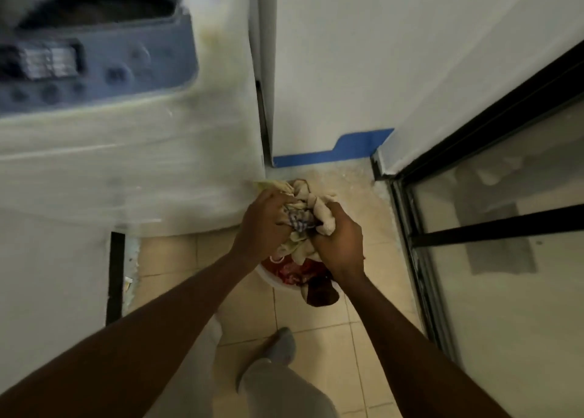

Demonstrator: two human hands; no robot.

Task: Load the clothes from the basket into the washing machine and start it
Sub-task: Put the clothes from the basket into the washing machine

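Both hands grip one bundle of clothes [308, 203], cream cloth with a blue checked piece in it, held over the basket. My left hand [264, 225] clutches its left side and my right hand [339, 240] its right side. Below them a white basket [267, 280] stands on the floor with red and dark garments [300, 275] inside, mostly hidden by my hands. The white top-loading washing machine [126, 152] fills the upper left, blurred, with a blue control panel [94, 70] and its dark drum opening [98, 7] showing.
A white wall with a blue skirting strip [335, 152] rises behind the basket. A black-framed glass door [474, 228] runs along the right. Beige floor tiles [316, 323] lie around my foot [281, 348]. The gap between machine and door is narrow.
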